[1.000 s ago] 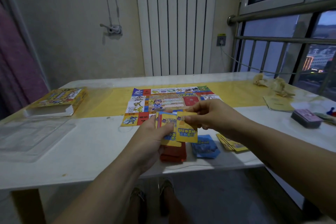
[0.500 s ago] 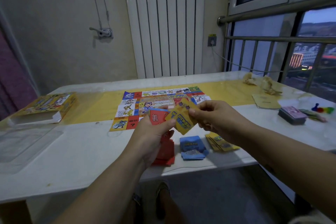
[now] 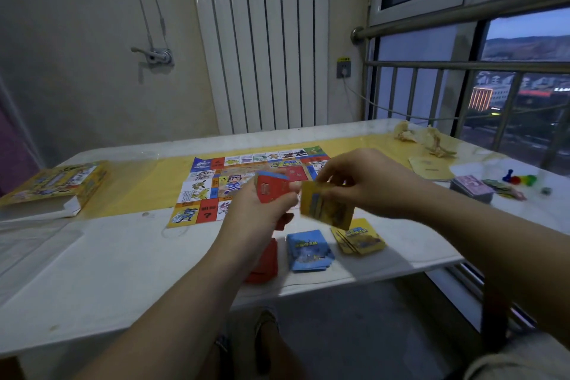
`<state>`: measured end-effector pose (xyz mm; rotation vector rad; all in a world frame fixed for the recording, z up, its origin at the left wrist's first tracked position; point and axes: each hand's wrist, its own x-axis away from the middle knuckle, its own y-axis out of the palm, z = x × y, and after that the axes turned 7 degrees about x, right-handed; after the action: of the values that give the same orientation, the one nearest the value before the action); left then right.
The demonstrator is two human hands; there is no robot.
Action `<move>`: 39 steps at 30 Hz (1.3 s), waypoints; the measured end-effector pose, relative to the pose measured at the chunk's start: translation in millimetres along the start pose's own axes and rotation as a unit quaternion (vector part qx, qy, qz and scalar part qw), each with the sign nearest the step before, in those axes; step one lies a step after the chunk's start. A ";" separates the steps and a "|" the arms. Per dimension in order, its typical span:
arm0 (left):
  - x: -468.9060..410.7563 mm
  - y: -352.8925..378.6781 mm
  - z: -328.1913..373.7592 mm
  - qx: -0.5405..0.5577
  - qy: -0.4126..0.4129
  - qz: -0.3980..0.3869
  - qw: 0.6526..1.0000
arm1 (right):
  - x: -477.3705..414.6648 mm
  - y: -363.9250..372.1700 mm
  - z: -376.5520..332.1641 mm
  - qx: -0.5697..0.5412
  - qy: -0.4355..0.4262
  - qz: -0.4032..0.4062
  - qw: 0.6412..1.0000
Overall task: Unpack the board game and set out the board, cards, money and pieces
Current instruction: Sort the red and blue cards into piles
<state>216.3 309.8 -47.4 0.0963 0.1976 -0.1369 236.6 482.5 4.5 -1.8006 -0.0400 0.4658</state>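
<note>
My right hand [image 3: 367, 182] had pulled the yellow card [image 3: 326, 206] off the stack, pinched, above the yellow pile [image 3: 359, 237]; left hand [image 3: 262, 210] gripped remaining cards [image 3: 271, 190] w/ red on top; sorting approx. mid-way.

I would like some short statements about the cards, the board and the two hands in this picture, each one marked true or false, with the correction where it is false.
1. The right hand holds yellow cards. True.
2. The left hand is empty. False: it holds red cards.
3. The blue pile lies between the red pile and the yellow pile on the table. True.
4. The game board is folded shut. False: it lies open and flat.
5. The game box stands by the window. False: it lies at the far left.
</note>
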 end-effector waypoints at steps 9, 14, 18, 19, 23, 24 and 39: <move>-0.6 -8.0 -3.7 0.353 -0.224 0.039 0.908 | 8.9 43.4 48.2 0.014 0.175 -0.094 0.980; 2.6 -13.5 -8.9 0.290 -0.190 -0.007 0.938 | 15.4 46.7 45.2 0.183 0.166 -0.079 0.966; 10.7 -18.5 -10.5 0.207 -0.157 -0.035 0.965 | 8.8 37.5 24.4 0.074 0.112 0.011 0.991; 12.4 -19.9 -11.2 0.196 -0.151 -0.038 0.968 | 6.2 35.4 14.9 0.010 0.095 0.027 0.995; 16.7 -26.4 -10.7 0.165 -0.118 -0.043 0.978 | -5.0 35.6 -22.4 -0.178 0.060 0.013 0.982; 17.5 -28.2 -9.9 0.158 -0.109 -0.042 0.980 | -8.0 37.8 -28.1 -0.200 0.058 0.003 0.978; 23.3 -82.8 -8.8 0.173 -0.075 0.110 0.976 | -41.0 69.8 -44.4 -0.257 0.087 -0.104 0.957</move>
<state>225.3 226.2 -67.5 0.4527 0.0086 0.0431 198.8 410.8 -39.8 -2.3116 -0.2459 0.1473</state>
